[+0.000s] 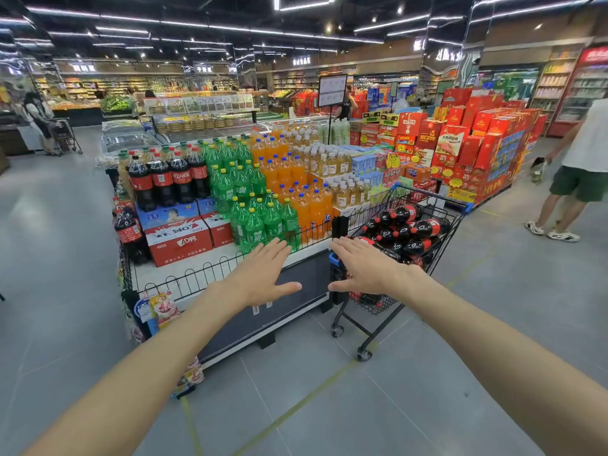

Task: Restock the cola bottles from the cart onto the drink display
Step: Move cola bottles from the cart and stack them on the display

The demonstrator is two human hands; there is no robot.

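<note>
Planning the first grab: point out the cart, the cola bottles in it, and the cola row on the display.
cart (455,205), head view: blue front rim.
cola bottles (424,227), head view: one bottle's body.
cola row (181,177), head view: a red label.

A supermarket; a stacked drink display (230,179) fills the frame's centre; a shopping cart (408,258) stands right of it; stocked shelves (98,85) line the upper left.

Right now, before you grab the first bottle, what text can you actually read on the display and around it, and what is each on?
"AD钙": red milk-drink carton at the display's front left.
Coca-Cola script in Chinese characters: red labels of the upright cola bottles.
Green soda bottles: white label text too blurred to read.
Orange soda bottles, red gift boxes, hanging wall signs, stand sign: unreadable.
</note>
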